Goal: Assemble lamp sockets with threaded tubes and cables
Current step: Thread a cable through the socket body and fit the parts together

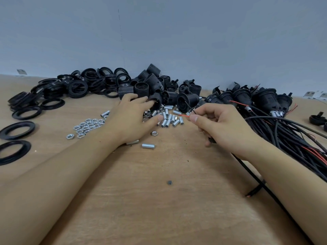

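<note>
My left hand (131,117) reaches forward over the table, its fingertips closing on a small black socket part (156,101) at the front of the socket pile (152,84). My right hand (219,122) pinches the red and black wire ends of a black cable (251,175) between thumb and forefinger; the cable runs back under my wrist. Silver threaded tubes (169,119) lie scattered between the two hands. One loose tube (148,146) lies nearer to me.
Black rings (74,87) are heaped at the back left, with two single rings (16,130) at the left edge. Silver hex nuts (86,127) lie left of my left hand. Assembled sockets with cables (261,101) are bundled at the right. A grey wall stands behind.
</note>
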